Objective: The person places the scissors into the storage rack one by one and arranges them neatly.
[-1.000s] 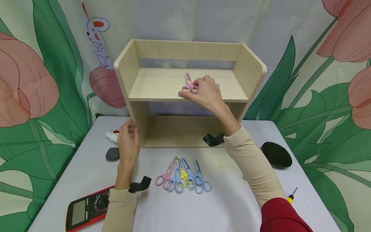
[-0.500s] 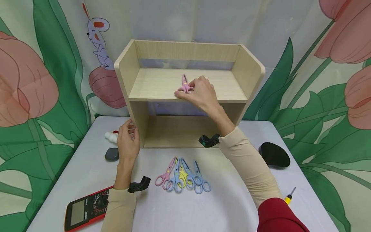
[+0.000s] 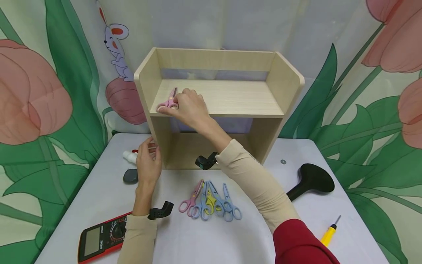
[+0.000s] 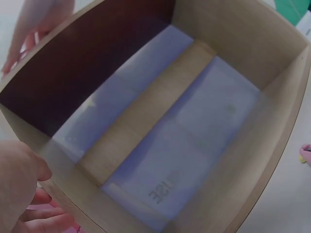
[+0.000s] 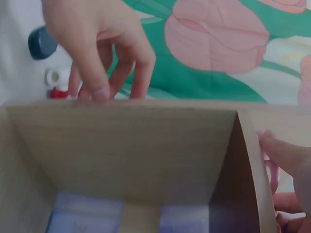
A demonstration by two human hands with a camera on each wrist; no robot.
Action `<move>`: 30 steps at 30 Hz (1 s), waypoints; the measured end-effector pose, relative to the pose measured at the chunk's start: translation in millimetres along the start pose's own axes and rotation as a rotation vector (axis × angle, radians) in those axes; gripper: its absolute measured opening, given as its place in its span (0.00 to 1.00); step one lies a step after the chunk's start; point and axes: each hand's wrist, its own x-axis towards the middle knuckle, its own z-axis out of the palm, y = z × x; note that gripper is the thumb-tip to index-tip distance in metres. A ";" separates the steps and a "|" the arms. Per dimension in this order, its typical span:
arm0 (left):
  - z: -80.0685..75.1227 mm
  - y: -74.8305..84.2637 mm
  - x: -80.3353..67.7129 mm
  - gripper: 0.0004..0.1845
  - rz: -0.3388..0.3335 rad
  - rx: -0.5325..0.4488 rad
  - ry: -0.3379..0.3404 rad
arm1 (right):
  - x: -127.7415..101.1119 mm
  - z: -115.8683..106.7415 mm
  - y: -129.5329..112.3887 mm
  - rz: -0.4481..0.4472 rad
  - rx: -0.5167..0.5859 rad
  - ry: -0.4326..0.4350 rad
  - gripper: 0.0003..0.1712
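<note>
Pink scissors [image 3: 171, 102] have moved to the left end of the shelf [image 3: 244, 97], pinched by the right hand [image 3: 192, 109] — not yet released — the relaxed left hand [image 3: 149, 163] beside it, other scissors [image 3: 203, 201] left in front.

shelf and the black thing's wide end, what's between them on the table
A small grey disc lies on the table between the shelf and the black thing's wide end; the head view shows it.

Head high, wrists close — shared shelf [image 3: 242, 96]
</note>
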 end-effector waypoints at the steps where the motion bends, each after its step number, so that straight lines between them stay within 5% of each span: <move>1: 0.6 -0.1 -0.8 0.23 -0.003 0.002 -0.003 | 1.7 1.8 -2.8 -0.010 -0.004 -0.008 0.31; 10: 1.5 -0.2 -2.0 0.23 -0.013 0.008 -0.014 | 4.5 7.3 -8.7 -0.020 -0.021 -0.018 0.34; 15: -0.1 -1.6 1.0 0.23 0.002 0.020 -0.006 | -13.8 2.3 -4.0 -0.078 0.000 0.139 0.38; 21: 1.4 -0.9 2.3 0.23 0.005 0.019 -0.008 | -64.7 3.9 26.1 -0.239 0.108 0.329 0.38; 25: 2.1 -0.9 2.6 0.23 -0.003 0.004 -0.003 | -107.7 22.1 58.8 -0.276 0.136 0.255 0.41; 30: 3.2 -4.2 2.9 0.22 -0.011 0.004 0.010 | -165.5 58.9 93.7 -0.183 0.141 0.045 0.47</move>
